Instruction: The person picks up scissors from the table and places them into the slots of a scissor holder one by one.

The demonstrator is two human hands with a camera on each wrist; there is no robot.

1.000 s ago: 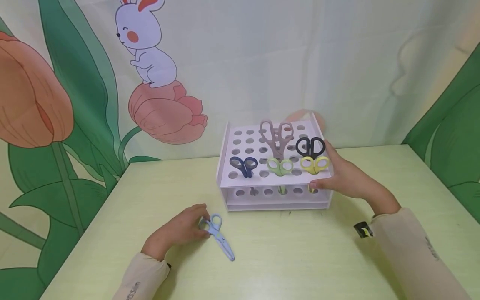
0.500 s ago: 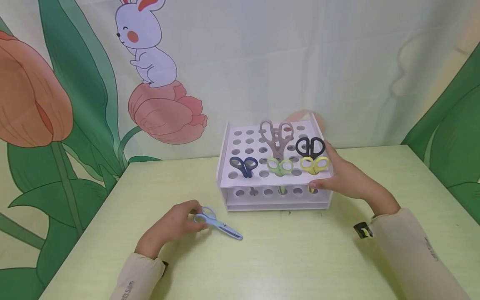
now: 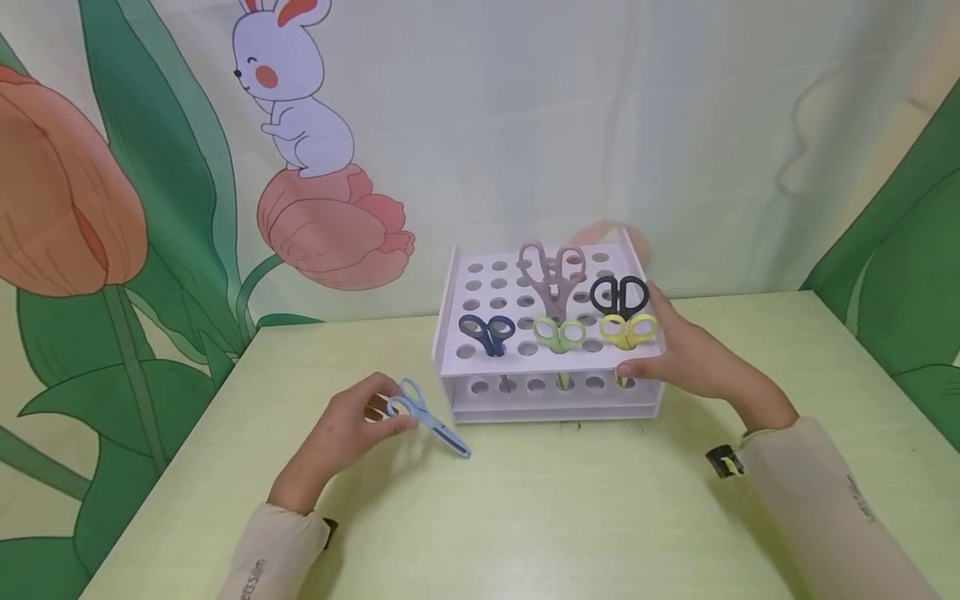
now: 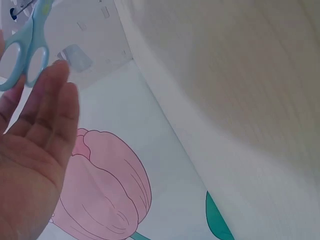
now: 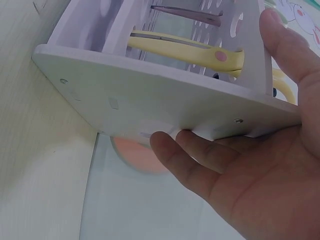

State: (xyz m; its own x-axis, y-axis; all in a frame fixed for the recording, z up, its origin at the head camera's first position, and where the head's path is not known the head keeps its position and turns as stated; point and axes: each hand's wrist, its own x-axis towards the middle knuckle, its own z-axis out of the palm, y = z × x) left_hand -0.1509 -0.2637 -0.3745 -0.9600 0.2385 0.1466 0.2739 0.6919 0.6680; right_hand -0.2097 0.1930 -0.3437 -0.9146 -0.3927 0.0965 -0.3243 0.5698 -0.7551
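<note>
My left hand (image 3: 341, 429) pinches light blue scissors (image 3: 429, 420) by their handle loops, with the blades slanting down to the right in front of the rack. In the left wrist view, the same scissors (image 4: 34, 37) sit at the fingertips. A white scissors rack (image 3: 506, 363) with rows of round holes stands on the table. My right hand (image 3: 693, 358) holds its right side, thumb at the front edge and fingers along the side panel (image 5: 150, 97). Yellow scissors (image 3: 628, 330) stand close to that thumb, with black scissors (image 3: 619, 296) just behind.
Navy scissors (image 3: 487, 333), green scissors (image 3: 560, 333) and larger taupe scissors (image 3: 553, 279) also stand in the rack's holes. The pale yellow-green table (image 3: 525, 517) runs back to a cloth backdrop (image 3: 480, 125) printed with tulips and a rabbit.
The left hand has raised the light blue scissors from the table and carried them away from the person, turning the blades somewhat. My right hand stays on the rack.
</note>
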